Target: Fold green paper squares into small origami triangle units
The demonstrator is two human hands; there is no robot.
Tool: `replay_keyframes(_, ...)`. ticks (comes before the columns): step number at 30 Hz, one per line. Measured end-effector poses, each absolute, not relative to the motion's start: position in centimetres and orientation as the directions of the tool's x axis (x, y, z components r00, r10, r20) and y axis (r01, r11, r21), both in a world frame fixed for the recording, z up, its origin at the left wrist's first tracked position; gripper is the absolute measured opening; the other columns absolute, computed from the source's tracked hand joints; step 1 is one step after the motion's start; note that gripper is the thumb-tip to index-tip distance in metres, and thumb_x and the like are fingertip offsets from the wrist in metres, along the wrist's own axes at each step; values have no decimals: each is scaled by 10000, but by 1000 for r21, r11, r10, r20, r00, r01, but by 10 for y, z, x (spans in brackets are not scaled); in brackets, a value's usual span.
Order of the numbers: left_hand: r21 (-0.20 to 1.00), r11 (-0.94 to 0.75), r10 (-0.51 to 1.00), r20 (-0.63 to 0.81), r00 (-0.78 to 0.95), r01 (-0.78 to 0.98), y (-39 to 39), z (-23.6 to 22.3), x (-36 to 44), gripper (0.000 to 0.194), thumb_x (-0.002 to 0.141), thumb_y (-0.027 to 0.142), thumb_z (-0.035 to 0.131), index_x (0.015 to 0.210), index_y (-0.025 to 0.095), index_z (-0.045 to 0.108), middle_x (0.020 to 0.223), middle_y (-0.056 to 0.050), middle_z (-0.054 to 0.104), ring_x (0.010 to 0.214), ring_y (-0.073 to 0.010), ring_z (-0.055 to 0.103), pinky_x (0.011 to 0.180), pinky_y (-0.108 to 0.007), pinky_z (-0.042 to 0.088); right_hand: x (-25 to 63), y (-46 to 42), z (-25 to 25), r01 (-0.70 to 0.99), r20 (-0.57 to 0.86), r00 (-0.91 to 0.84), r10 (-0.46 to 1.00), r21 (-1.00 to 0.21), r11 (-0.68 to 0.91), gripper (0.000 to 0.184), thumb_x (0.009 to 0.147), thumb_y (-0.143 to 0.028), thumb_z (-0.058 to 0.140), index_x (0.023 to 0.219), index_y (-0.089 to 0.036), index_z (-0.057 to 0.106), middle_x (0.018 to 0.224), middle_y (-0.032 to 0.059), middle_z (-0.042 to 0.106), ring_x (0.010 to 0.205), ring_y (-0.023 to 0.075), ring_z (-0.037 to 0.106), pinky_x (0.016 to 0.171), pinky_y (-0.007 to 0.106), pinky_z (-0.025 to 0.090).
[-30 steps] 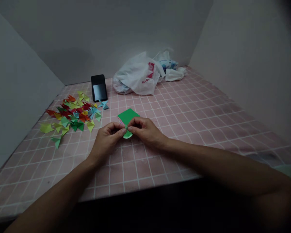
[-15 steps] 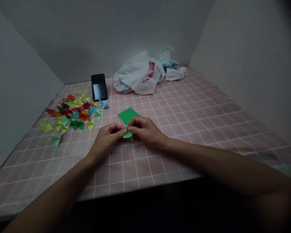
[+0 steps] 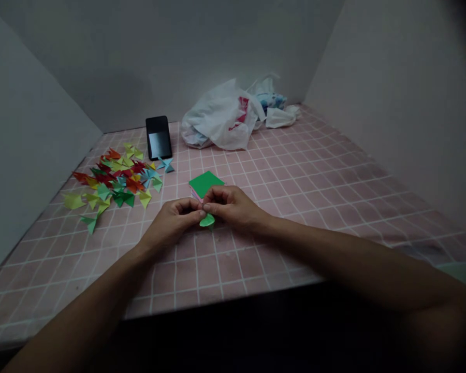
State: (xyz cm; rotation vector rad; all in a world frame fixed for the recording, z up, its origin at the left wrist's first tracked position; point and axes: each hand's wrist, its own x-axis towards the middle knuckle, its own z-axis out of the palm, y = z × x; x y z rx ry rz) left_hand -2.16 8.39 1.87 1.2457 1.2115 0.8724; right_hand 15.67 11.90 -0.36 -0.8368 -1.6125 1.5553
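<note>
A light green folded paper piece (image 3: pixel 207 220) is pinched between my two hands near the middle of the table. My left hand (image 3: pixel 177 216) grips it with thumb and forefinger from the left. From the right, my right hand (image 3: pixel 232 208) closes on it with its fingertips touching those of the left. The fingers cover the upper part of the paper; its lower, rounded part shows beneath them. Just behind my hands lies a stack of square paper sheets (image 3: pixel 206 183), green on top with pink at the edge.
Several folded paper cranes (image 3: pixel 123 197) in red, yellow, green and blue lie at the left. A black phone (image 3: pixel 158 138) leans behind them. White plastic bags (image 3: pixel 227 116) sit at the back, on a pink checked tablecloth (image 3: pixel 295 181). Walls rise on three sides.
The light green paper has tilted and shifted slightly right and down below my fingertips. Both hands keep their pinch in nearly the same place.
</note>
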Motion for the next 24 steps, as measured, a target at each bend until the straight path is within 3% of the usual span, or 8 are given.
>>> replay_keyframes(13, 974, 185, 944, -213, 252, 131, 83, 16, -25, 212, 721, 371, 823, 762, 178, 744, 726, -18, 665, 635, -126, 567, 594, -238, 432, 160, 121, -2, -18, 63, -582, 811, -998, 65, 193, 835, -305, 685, 729, -179, 584, 702, -6, 561, 673, 127, 492, 607, 273, 375)
replay_keyframes(20, 968, 236, 931, -249, 266, 81, 83, 16, -24, 215, 702, 349, 837, 795, 172, 759, 767, -36, 694, 673, -142, 604, 629, -244, 478, 162, 122, 4, 17, 157, -600, 784, -978, 208, 191, 846, -279, 660, 711, -179, 570, 715, -11, 559, 692, 125, 495, 653, 286, 376)
replay_keyframes(24, 970, 238, 934, -244, 261, 55, 83, 16, -24, 177, 739, 340, 811, 799, 180, 768, 746, -26, 690, 658, -130, 595, 628, -235, 463, 161, 122, 6, -46, 133, -571, 810, -990, 130, 188, 836, -306, 670, 733, -176, 582, 706, -21, 543, 674, 116, 484, 638, 272, 377)
